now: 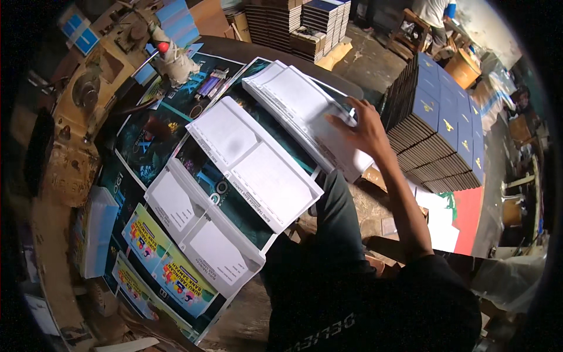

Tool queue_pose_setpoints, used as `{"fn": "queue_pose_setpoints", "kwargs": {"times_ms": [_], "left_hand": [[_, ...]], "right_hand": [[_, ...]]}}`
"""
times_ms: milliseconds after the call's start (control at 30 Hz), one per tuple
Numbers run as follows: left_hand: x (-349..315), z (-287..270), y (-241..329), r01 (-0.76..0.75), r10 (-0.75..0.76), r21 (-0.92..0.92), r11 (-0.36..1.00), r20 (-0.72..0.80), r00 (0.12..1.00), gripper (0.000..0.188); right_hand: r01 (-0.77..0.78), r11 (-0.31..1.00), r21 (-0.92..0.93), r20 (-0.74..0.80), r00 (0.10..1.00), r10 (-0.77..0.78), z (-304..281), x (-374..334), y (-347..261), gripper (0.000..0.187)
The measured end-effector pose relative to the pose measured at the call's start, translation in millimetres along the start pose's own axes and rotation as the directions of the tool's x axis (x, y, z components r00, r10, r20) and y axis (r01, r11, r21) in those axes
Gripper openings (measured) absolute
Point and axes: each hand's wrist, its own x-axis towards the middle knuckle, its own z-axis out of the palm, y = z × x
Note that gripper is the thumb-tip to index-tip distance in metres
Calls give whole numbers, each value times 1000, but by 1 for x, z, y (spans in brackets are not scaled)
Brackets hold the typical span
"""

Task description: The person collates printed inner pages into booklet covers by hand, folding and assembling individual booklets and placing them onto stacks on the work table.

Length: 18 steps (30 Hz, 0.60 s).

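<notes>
My right hand (368, 130) is over the near right end of a stack of white printed sheets (296, 94), its fingers bent. A small white thing (352, 112) shows between the fingers, too small to name. Below the hand the paper is blurred and shadowed. Beside that stack lies a second stack of white two-panel sheets (267, 170). Farther left is a third pile of white sheets (214, 252), then yellow-and-blue printed covers (167, 261). I cannot make out my left hand in this view.
The worktable (246, 220) has a dark printed covering. A worn machine (79, 141) with a red knob (163, 47) stands at left. Blue-covered books (437, 111) are piled at right. More stacked books (319, 29) stand behind. A person (433, 14) sits at the far right.
</notes>
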Motion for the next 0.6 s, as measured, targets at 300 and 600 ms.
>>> {"fn": "queue_pose_setpoints", "kwargs": {"times_ms": [300,600], "left_hand": [[47,-152,298,-131,529,-969,209,0,848,24],[27,-146,362,87,784,-994,70,109,611,42]], "right_hand": [[-230,950,212,-50,968,246,-35,-9,-10,23],[-423,700,576,134,893,430,-85,-20,-8,37]]}}
